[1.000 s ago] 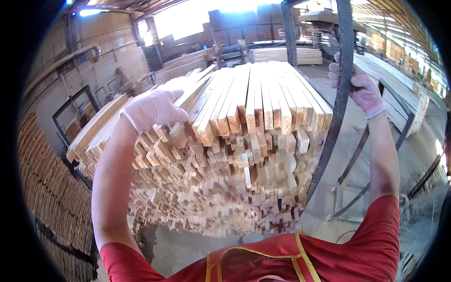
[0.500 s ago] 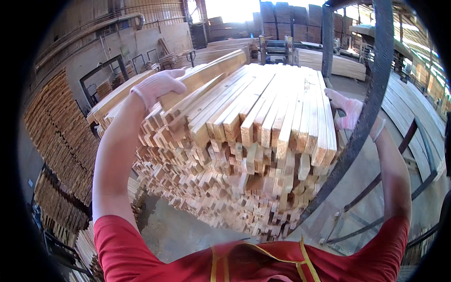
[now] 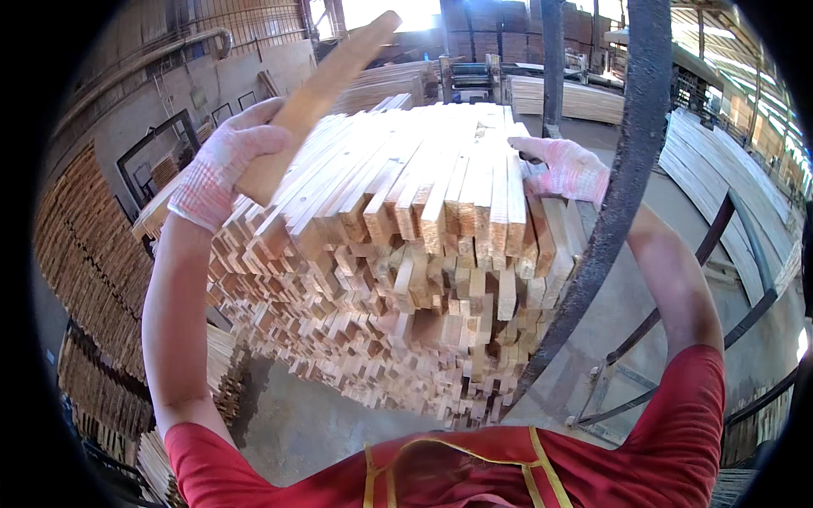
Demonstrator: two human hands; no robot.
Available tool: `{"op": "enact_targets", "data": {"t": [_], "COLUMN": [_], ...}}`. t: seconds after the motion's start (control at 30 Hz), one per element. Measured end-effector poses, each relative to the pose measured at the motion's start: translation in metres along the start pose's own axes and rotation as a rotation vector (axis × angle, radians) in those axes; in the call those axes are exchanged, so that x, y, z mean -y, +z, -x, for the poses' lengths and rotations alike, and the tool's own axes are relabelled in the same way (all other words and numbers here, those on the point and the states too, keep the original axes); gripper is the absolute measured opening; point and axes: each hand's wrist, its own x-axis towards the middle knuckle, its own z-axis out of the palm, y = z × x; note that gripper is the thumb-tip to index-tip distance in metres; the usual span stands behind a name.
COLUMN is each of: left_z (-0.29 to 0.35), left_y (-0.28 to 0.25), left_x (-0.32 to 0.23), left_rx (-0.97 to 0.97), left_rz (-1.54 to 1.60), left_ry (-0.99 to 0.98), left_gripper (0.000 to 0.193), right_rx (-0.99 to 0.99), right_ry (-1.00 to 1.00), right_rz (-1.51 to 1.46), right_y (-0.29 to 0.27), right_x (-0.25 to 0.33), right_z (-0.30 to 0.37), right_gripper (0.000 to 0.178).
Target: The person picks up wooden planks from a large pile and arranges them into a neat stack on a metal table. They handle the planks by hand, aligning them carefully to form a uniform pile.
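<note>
My left hand (image 3: 227,159), in a pale knitted glove, grips the near end of a wooden board (image 3: 332,91). The board is raised above the left part of a large lumber stack (image 3: 364,275), its far end tilted up. Light-coloured slats (image 3: 415,182) lie side by side on top, their near ends uneven. At the right edge of this top row, my gloved right hand (image 3: 566,168) rests against the outermost slat (image 3: 514,190), fingers and thumb apart, holding nothing. Lower slats (image 3: 555,233) show beneath that hand.
A dark metal post (image 3: 637,110) curves down along the stack's right side, close to my right forearm. Metal rails (image 3: 711,229) stand further right, beside a pile of long planks (image 3: 720,186). Tall stacks of wood (image 3: 89,245) line the left. Machinery (image 3: 470,80) stands behind.
The board in my left hand has come up off the stack and tilted. My right hand has moved left against the top slats, whose right edge has shifted left, exposing lower slats.
</note>
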Motion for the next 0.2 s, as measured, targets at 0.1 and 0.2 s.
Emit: {"op": "enact_targets", "data": {"t": [0.1,0.2], "left_z": [0.0,0.005], "left_y": [0.038,0.07], "left_x": [-0.019,-0.031], "left_rx": [0.16,0.301], "left_rz": [-0.347,-0.564], "left_ry": [0.192,0.511], "left_gripper": [0.07,0.067], "right_rx": [-0.147,-0.228], "right_ry": [0.013,-0.054], "right_rz": [0.006,-0.178], "right_y": [0.009,0.003], "right_x": [-0.001,-0.033], "right_z": [0.008,0.003], "right_gripper": [0.076,0.068]}}
